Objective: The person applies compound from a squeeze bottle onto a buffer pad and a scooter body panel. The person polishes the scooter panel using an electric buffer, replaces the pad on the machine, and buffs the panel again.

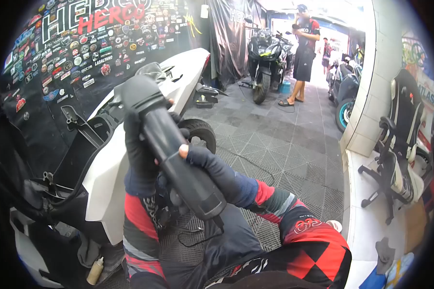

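A long black cylindrical device (pixel 181 176) with a thicker rounded head and a cord loop at its lower end is held tilted in front of me. Its exact kind I cannot make out. My left hand (pixel 139 149), in a dark fingerless glove, wraps around its upper part below the head. Gloved the same way, my right hand (pixel 210 166) grips its middle and lower part, the bare thumb lying on top. Just behind and left of the device is a white motorcycle body panel (pixel 112 178), with a black wheel (pixel 200 135) beyond it.
A small bottle (pixel 95 270) and a grey cloth (pixel 88 250) sit at lower left. Farther back, a person (pixel 305 48) stands beside a parked black motorcycle (pixel 267 62). An office chair (pixel 401 139) is at right, beyond a tiled wall edge (pixel 369 91). Ridged tiles cover the floor (pixel 304 168).
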Action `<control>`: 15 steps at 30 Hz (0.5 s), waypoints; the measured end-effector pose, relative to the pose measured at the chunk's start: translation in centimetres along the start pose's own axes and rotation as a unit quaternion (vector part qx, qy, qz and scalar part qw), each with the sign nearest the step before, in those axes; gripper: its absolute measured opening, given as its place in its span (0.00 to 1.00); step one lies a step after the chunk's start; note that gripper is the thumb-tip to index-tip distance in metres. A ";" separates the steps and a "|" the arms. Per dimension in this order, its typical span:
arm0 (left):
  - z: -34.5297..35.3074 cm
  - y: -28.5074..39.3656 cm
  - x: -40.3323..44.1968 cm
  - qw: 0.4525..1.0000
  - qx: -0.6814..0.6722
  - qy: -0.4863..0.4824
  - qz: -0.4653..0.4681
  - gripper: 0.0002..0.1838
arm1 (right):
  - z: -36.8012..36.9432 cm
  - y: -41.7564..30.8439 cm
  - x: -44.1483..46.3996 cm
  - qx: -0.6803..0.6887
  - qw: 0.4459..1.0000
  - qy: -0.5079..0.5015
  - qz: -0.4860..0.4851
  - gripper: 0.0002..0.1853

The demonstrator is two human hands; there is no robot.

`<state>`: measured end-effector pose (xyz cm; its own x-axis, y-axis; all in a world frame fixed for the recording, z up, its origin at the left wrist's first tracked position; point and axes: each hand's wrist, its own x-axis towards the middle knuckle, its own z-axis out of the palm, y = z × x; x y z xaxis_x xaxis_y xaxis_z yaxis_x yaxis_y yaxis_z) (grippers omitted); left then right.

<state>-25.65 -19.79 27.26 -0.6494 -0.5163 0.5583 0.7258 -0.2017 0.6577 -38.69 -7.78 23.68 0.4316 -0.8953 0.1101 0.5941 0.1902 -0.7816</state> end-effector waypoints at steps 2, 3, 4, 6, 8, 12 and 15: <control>-1.3 0.0 1.8 1.000 -0.015 -0.004 -0.010 0.49 | -0.2 -0.4 0.1 0.004 1.000 -0.003 -0.011 0.39; -1.4 -0.3 2.1 0.999 -0.015 0.031 0.005 0.49 | -0.3 -0.2 0.1 0.023 0.999 -0.004 -0.026 0.40; -1.6 -0.2 1.7 0.999 0.012 0.047 0.024 0.49 | -0.3 0.0 0.2 0.029 0.999 -0.013 -0.035 0.40; -1.4 0.1 0.1 0.999 0.022 0.040 0.027 0.49 | 0.6 0.8 -0.2 0.011 1.000 0.005 -0.021 0.40; -2.1 0.4 -2.3 0.998 0.031 0.044 0.035 0.51 | 2.3 2.1 -0.5 0.007 0.999 0.036 -0.008 0.35; -1.1 1.6 -8.3 0.998 0.046 0.042 0.031 0.52 | 3.6 5.7 -1.0 -0.011 0.995 0.067 0.075 0.29; -2.2 1.3 -12.4 0.999 -0.003 0.015 0.048 0.58 | 3.3 9.0 -0.3 -0.108 0.993 0.022 0.030 0.29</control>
<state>-16.21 -15.49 20.07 -0.5689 -0.5586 0.6036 0.7863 -0.1544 0.5983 -31.21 -4.42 18.63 0.4292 -0.9025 0.0356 0.4067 0.1578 -0.8998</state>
